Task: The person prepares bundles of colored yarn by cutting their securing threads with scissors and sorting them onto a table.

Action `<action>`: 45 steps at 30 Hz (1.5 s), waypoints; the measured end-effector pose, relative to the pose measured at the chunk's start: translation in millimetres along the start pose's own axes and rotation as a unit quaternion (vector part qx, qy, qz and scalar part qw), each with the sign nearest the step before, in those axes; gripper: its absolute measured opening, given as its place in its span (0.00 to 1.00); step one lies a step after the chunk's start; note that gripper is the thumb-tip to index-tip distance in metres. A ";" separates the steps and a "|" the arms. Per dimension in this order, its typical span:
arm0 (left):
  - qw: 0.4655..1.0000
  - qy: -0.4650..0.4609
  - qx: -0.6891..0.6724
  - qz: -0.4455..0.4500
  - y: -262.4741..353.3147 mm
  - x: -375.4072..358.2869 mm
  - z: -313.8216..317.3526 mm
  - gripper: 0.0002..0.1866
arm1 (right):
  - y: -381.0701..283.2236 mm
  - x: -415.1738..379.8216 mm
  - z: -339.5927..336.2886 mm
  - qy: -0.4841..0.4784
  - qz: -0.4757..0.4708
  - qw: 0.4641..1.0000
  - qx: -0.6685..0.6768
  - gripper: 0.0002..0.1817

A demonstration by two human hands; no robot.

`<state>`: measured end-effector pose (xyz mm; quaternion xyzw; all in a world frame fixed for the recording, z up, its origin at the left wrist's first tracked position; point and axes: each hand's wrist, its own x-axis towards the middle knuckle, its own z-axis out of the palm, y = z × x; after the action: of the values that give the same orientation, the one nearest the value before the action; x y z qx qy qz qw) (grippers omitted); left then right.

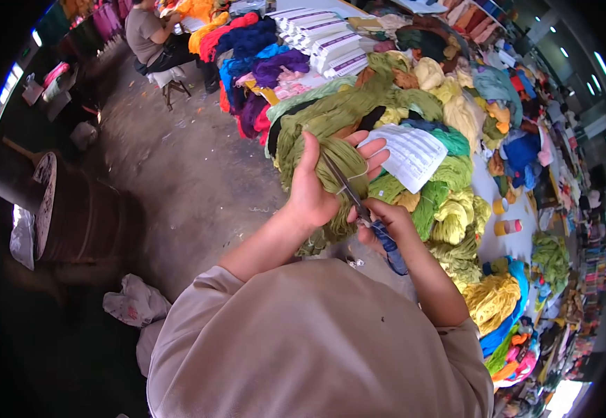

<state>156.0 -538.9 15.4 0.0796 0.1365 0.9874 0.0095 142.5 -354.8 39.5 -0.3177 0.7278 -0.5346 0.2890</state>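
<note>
My left hand (pixel 311 188) is palm up, its thumb and fingers spread around a bundle of olive green yarn (pixel 342 161) that lies across it. A thin pale tie crosses this bundle. In my right hand (pixel 395 221) is a pair of scissors (pixel 344 182) with dark blades and handles wrapped in blue. The blades lie over the yarn between my left thumb and fingers, pointing up and away from me. Longer olive skeins (pixel 303 132) spread over the table edge beyond my hands. A printed paper sheet (pixel 409 155) rests on the yarn right of my left fingertips.
Yellow and green skeins (pixel 456 216) pile up on the right, near small spools (pixel 508 227) on the table. White packs with purple bands (pixel 327 45) are stacked farther back. A rusty drum (pixel 87 209) stands at left. Another person (pixel 151 35) sits at the far left.
</note>
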 end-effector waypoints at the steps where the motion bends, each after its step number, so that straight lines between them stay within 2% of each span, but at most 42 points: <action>1: 1.000 0.003 0.006 -0.013 -1.3 0.1 -1.3 0.54 | 1.8 -1.4 0.5 0.015 -0.024 0.999 -0.023 0.18; 4: 1.000 0.003 -0.008 -0.028 -1.8 -1.6 0.0 0.52 | 2.7 -9.4 -4.8 0.080 -0.132 0.988 -0.028 0.19; 7: 0.999 0.000 -0.026 -0.040 -4.7 -0.8 6.4 0.50 | 2.8 -12.8 -11.0 0.118 -0.119 0.986 0.006 0.23; 8: 0.999 -0.002 -0.021 -0.037 -5.4 0.7 6.6 0.50 | -2.3 -13.5 -11.5 0.115 -0.112 0.987 -0.003 0.27; 11: 0.999 0.013 -0.006 -0.039 -4.4 4.2 -2.0 0.50 | -11.8 -14.5 -4.9 0.094 -0.117 0.985 0.086 0.33; 14: 0.997 0.016 -0.064 -0.038 -2.1 8.4 -8.7 0.51 | -21.3 -31.6 -11.5 0.117 -0.064 0.979 0.152 0.29; 16: 0.997 0.016 -0.058 -0.050 -3.0 8.4 -9.9 0.51 | -22.4 -30.1 -14.1 0.152 -0.133 0.963 0.179 0.23; 17: 0.997 0.015 -0.050 -0.059 -4.5 9.0 -10.1 0.51 | -10.7 -26.0 -21.6 0.186 -0.131 0.971 0.070 0.25; 19: 0.995 0.004 -0.035 -0.096 -12.0 9.1 -9.0 0.53 | -24.8 -1.1 -14.5 0.233 -0.243 0.939 -0.075 0.23; 20: 0.992 0.001 -0.033 -0.123 -13.9 8.6 -8.3 0.53 | -10.4 3.1 -35.6 0.167 -0.232 0.931 -0.226 0.25; 21: 0.988 0.011 -0.013 -0.152 -13.6 10.3 -13.4 0.54 | -10.4 12.4 -43.0 0.153 -0.297 0.870 -0.363 0.25; 23: 0.991 0.004 0.045 -0.125 -11.5 13.9 -17.3 0.54 | 1.4 3.5 -35.5 0.172 -0.198 0.911 -0.319 0.21; 24: 0.994 0.015 0.050 -0.099 -3.8 14.4 -16.7 0.52 | 15.5 3.4 -27.7 0.243 -0.255 0.911 -0.216 0.20; 27: 0.998 0.033 0.043 -0.033 24.3 20.2 -30.6 0.48 | 29.1 -49.0 -38.6 0.208 -0.095 0.966 -0.116 0.19; 29: 0.994 0.039 0.096 0.039 36.8 25.3 -42.8 0.47 | 54.4 -91.3 -49.4 0.139 0.035 0.988 -0.049 0.18; 30: 0.986 0.025 0.155 0.065 39.4 27.9 -48.7 0.45 | 73.1 -113.3 -51.2 0.133 0.109 0.982 -0.074 0.20; 31: 0.961 -0.018 0.264 0.078 36.1 27.8 -49.5 0.45 | 98.1 -131.6 -55.9 0.126 0.179 0.970 -0.102 0.23; 33: 0.871 -0.127 0.467 0.079 23.5 26.0 -41.0 0.46 | 184.8 -157.1 -70.4 0.198 0.195 0.948 0.158 0.33; 34: 0.765 -0.198 0.601 0.115 18.5 27.6 -35.1 0.46 | 132.6 -133.0 -52.3 0.321 0.181 0.862 0.348 0.43; 35: 0.633 -0.263 0.713 0.148 11.6 29.5 -27.4 0.46 | 113.8 -122.5 -54.2 0.205 0.020 0.978 -0.016 0.49; 36: 0.560 -0.298 0.754 0.171 1.1 30.4 -11.5 0.46 | 109.9 -102.0 -55.1 0.232 -0.040 0.972 -0.013 0.53; 37: 0.524 -0.318 0.761 0.210 -9.9 34.3 -3.4 0.47 | 92.2 -76.0 -40.6 0.265 -0.118 0.953 0.090 0.58; 38: 0.486 -0.336 0.767 0.251 -19.5 37.6 3.3 0.48 | 88.2 -49.0 -34.9 0.264 -0.224 0.934 0.093 0.62; 39: 0.444 -0.313 0.785 0.296 -26.4 39.5 9.1 0.49 | 84.3 -37.0 -28.7 0.258 -0.225 0.933 0.113 0.67; 41: 0.389 -0.284 0.806 0.343 -22.9 40.1 25.3 0.46 | 71.8 -19.5 -15.2 0.256 -0.168 0.948 0.085 0.64; 42: 0.294 -0.269 0.840 0.368 -12.9 40.5 29.0 0.41 | 69.6 -16.1 -17.2 0.266 -0.179 0.946 0.049 0.61; 44: 0.173 -0.261 0.877 0.366 9.5 37.8 24.8 0.32 | 66.0 -13.5 -25.5 0.265 -0.191 0.945 0.014 0.59; 45: 0.189 -0.250 0.876 0.366 17.9 44.8 1.2 0.30 | 63.0 -17.5 -35.3 0.296 -0.191 0.926 0.133 0.50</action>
<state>112.0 -554.0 28.3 0.3205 0.8593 0.0509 -0.3954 117.0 -306.0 -10.4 -0.2373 0.6280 -0.7411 -0.0075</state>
